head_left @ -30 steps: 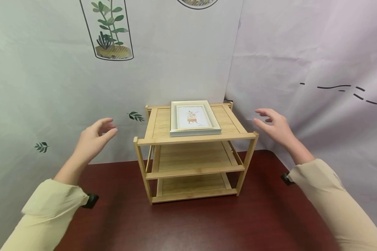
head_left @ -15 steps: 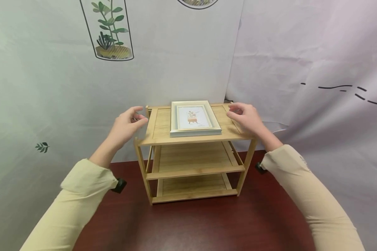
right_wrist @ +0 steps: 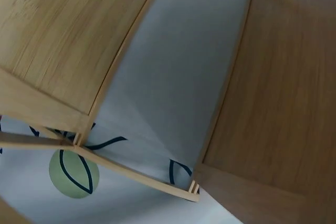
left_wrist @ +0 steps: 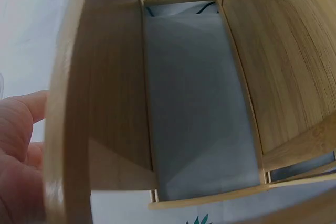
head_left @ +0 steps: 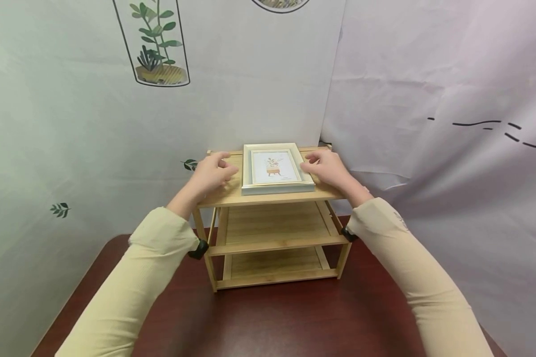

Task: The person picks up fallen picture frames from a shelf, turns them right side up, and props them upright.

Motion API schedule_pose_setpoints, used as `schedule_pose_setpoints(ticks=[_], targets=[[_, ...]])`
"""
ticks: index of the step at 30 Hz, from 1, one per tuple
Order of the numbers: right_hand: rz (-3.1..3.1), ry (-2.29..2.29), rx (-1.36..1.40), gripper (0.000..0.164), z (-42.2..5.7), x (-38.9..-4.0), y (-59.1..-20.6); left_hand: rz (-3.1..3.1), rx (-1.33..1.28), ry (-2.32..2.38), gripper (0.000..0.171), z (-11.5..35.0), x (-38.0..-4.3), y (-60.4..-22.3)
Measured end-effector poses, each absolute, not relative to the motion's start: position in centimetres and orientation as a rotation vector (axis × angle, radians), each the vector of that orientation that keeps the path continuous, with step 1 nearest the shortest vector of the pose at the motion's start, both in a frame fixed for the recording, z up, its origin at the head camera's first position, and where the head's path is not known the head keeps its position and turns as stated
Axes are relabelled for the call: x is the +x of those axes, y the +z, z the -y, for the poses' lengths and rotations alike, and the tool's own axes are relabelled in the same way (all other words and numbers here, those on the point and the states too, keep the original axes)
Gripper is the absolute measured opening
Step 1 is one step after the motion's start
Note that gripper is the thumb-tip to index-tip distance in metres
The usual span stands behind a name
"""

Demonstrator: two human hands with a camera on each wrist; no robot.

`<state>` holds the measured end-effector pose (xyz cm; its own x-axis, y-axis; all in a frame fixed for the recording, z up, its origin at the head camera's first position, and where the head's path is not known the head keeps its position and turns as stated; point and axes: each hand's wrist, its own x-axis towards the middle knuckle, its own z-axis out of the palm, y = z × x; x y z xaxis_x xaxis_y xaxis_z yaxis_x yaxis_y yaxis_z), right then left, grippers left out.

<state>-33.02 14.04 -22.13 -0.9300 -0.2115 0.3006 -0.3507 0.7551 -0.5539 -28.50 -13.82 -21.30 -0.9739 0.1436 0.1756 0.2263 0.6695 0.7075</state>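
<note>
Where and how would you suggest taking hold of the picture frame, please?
I'd grip the picture frame by its left and right edges, coming in from both sides: it lies flat on the top shelf with space beside both edges, and its thick raised border should give good purchase.

Both hands [head_left: 207, 173] are bare. The left sleeve [head_left: 134, 287] is pale yellowish cream, its cuff [head_left: 162, 230] folded back; the right sleeve [head_left: 415, 277] looks a warmer cream, creased partway up, with a small grey mark [head_left: 401, 220], perhaps lettering. A black block [head_left: 198, 249] pokes from under each cuff.
</note>
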Motion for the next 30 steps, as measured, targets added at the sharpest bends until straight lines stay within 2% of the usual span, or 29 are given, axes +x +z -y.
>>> schedule_pose_setpoints(ticks=[4,14,21,30], targets=[[2.747,0.929,0.416,0.042,-13.7,-33.3,-22.3,2.826,-0.283,-1.161,0.055,12.9,-29.2,-21.6],[2.759,0.862,0.407,0.038,-13.5,-33.4,-22.5,2.787,-0.314,-0.969,0.03,11.6,-30.2,-22.1],[2.769,0.863,0.413,0.037,-13.5,-33.6,-22.7,2.799,-0.262,-0.95,0.03,11.6,-30.2,-22.3],[2.745,0.877,0.439,0.029,-13.4,-33.6,-22.8,2.771,-0.259,-0.95,0.028,11.5,-29.8,-22.6]])
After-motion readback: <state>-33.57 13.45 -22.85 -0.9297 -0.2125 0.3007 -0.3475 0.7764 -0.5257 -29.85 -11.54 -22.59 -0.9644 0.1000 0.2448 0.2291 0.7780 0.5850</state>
